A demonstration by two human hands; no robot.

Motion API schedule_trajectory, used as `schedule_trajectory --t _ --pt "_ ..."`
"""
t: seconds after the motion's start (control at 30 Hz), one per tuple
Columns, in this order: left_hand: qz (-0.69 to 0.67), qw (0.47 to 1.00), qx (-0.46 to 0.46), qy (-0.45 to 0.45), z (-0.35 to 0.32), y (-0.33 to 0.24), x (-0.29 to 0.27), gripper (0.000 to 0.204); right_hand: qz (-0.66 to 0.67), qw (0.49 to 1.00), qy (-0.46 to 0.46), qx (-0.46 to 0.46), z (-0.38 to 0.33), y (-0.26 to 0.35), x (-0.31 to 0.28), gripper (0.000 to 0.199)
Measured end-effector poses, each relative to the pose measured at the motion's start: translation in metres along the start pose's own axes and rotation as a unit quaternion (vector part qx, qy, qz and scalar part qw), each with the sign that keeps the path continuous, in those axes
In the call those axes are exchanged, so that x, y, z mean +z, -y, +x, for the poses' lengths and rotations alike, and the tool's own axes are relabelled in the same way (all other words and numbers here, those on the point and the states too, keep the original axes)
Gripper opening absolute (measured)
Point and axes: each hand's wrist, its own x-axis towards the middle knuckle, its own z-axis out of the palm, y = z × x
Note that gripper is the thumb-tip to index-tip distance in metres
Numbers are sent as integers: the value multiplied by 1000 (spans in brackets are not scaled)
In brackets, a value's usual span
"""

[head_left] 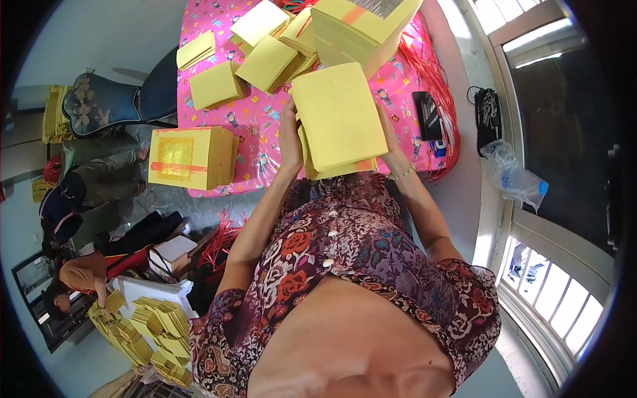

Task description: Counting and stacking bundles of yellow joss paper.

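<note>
A thick stack of yellow paper sheets [340, 116] is held between my two hands near the table's front edge. My left hand [290, 136] presses flat along its left side. On the right side my right hand [391, 136] grips it, its fingers partly hidden behind the stack. The lower sheets stick out unevenly below the top one. Beyond it, several smaller yellow paper stacks [269, 63] lie on the pink patterned tablecloth [255, 142]. A large yellow paper block [361, 33] stands at the far right of them.
A yellow bundle with an orange-printed face [176, 159] sits at the table's left corner. Red plastic strips [431, 73] and a black phone [426, 116] lie along the right edge. A dark upholstered chair [106, 103] stands left. Other people [83, 272] work at the lower left.
</note>
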Motion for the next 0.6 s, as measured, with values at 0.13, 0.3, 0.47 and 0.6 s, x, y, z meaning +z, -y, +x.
schedule_trajectory --t 0.13,0.3,0.47,0.6 --pt "17 997 64 -35 1 -2 7 46 -34 998 53 5 6 -10 -18 62" --pt "-2 999 12 -41 2 -3 2 47 65 994 73 45 5 -11 -29 61" --pt "-12 998 -7 -54 0 4 -1 45 8 999 37 19 0 -14 -25 60" --pt "-1 998 -10 -68 3 2 6 44 22 996 66 52 8 -13 -43 67"
